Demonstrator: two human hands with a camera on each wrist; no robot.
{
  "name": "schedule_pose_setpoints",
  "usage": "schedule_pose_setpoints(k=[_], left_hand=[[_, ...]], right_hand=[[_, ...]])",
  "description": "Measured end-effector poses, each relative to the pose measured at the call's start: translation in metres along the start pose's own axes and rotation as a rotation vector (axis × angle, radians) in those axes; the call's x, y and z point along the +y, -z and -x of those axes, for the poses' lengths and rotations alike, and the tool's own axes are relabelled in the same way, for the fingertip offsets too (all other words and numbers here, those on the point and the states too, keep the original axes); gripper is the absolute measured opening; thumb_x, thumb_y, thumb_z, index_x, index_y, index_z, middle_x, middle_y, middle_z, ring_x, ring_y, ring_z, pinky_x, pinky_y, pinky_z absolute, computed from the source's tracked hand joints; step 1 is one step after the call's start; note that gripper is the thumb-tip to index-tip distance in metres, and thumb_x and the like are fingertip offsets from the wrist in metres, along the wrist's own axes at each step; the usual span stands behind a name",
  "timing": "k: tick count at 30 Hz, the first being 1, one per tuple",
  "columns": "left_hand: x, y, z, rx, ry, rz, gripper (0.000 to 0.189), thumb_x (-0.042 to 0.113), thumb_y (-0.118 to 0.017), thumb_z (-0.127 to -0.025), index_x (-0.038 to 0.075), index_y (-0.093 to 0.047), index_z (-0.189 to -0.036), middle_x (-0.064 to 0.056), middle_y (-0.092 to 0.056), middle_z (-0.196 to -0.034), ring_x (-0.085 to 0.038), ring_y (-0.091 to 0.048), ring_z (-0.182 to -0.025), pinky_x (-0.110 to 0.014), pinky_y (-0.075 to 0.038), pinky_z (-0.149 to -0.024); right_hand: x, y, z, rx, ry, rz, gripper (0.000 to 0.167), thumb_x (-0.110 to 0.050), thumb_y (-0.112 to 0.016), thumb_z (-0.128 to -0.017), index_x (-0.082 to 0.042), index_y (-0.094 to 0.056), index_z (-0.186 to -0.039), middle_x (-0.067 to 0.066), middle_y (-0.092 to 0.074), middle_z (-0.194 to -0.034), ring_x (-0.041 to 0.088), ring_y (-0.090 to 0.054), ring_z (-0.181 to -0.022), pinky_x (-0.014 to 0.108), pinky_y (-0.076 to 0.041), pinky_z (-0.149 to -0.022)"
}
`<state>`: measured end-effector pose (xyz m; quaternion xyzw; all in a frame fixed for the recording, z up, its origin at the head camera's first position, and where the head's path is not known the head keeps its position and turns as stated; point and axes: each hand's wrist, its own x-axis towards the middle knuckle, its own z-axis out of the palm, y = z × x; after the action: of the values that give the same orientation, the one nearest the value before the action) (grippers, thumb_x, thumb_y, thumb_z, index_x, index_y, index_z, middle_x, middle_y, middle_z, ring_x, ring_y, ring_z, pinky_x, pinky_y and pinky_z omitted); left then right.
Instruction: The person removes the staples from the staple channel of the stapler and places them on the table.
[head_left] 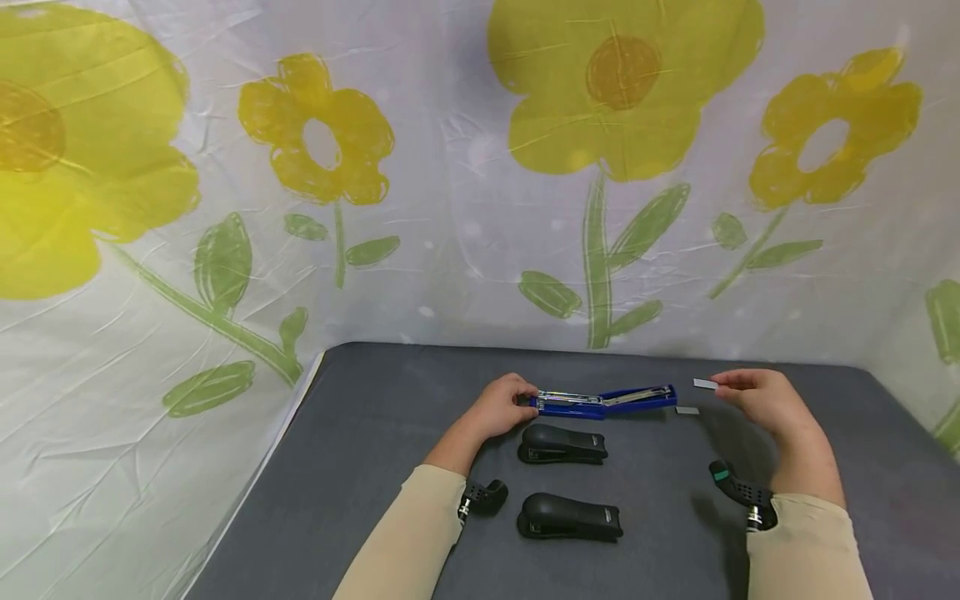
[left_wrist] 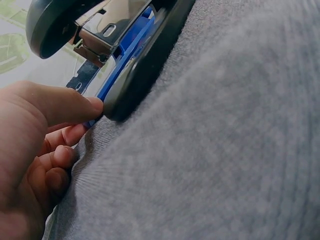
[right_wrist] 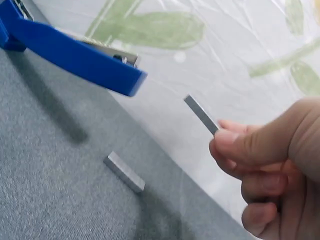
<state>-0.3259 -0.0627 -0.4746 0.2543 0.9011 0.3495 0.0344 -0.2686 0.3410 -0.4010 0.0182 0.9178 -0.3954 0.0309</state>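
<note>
A blue stapler (head_left: 570, 411) lies opened out flat on the table, its metal insides facing up. My left hand (head_left: 504, 407) pinches its left end between thumb and fingers. In the left wrist view a black stapler (left_wrist: 142, 75) partly covers the blue one. Off to the right, above the table, my right hand (head_left: 768, 404) pinches a short grey strip of staples (right_wrist: 201, 114) by one end between thumb and index finger. The strip points toward the raised blue arm (right_wrist: 85, 60), apart from it. A second staple strip (right_wrist: 125, 172) rests on the table below.
Two black staplers, a nearer one (head_left: 570, 517) and a farther one (head_left: 561, 444), lie on the grey table (head_left: 360, 500) in front of the blue one. A white cloth (head_left: 450, 250) printed with yellow flowers hangs behind the table's back edge.
</note>
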Motion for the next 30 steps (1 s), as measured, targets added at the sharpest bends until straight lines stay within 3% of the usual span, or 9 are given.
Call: schedule_pose_setpoints(k=[3,7,18,22,30], left_hand=[[0.0,0.001,0.0,0.005,0.0,0.003,0.032,0.014,-0.074,-0.096,0.004,-0.072,-0.126,-0.006,-0.063,-0.113,-0.016,-0.052,-0.085,-0.033,-0.045,-0.078],[0.001,0.002,0.0,0.008,0.0,0.005,0.032,0.013,-0.074,-0.096,0.004,-0.072,-0.126,-0.006,-0.063,-0.113,-0.016,-0.052,-0.086,-0.033,-0.046,-0.079],[0.001,0.0,0.0,0.006,-0.008,-0.022,0.032,0.014,-0.074,-0.096,0.004,-0.072,-0.126,-0.007,-0.063,-0.113,-0.017,-0.053,-0.086,-0.034,-0.046,-0.08],[0.001,0.0,0.0,0.006,-0.003,-0.021,0.031,0.014,-0.074,-0.096,0.004,-0.072,-0.126,-0.007,-0.062,-0.112,-0.015,-0.052,-0.085,-0.032,-0.046,-0.078],[-0.002,-0.001,-0.002,0.007,0.003,-0.02,0.032,0.015,-0.074,-0.096,0.005,-0.072,-0.126,-0.006,-0.063,-0.113,-0.015,-0.052,-0.085,-0.032,-0.045,-0.078]], right_hand=[[0.004,0.002,0.001,0.004,-0.015,0.015,0.042,-0.018,-0.055,-0.107,0.014,-0.055,-0.134,0.039,-0.049,-0.137,0.056,-0.046,-0.123,0.067,-0.041,-0.095],[0.011,0.003,0.0,0.009,-0.063,0.013,0.039,-0.013,-0.056,-0.106,0.015,-0.055,-0.133,0.04,-0.048,-0.137,0.059,-0.041,-0.127,0.072,-0.034,-0.1],[0.039,-0.003,-0.009,0.015,-0.17,0.008,0.037,-0.008,-0.059,-0.103,0.015,-0.056,-0.131,0.041,-0.042,-0.14,0.056,-0.04,-0.126,0.066,-0.033,-0.102],[0.042,-0.005,-0.009,0.023,-0.196,0.028,0.036,-0.01,-0.059,-0.103,0.013,-0.058,-0.131,0.042,-0.038,-0.144,0.058,-0.038,-0.128,0.066,-0.032,-0.103],[0.044,-0.009,-0.01,0.06,-0.217,0.095,0.033,-0.01,-0.061,-0.102,0.011,-0.062,-0.128,0.04,-0.046,-0.139,0.058,-0.042,-0.124,0.066,-0.037,-0.1]])
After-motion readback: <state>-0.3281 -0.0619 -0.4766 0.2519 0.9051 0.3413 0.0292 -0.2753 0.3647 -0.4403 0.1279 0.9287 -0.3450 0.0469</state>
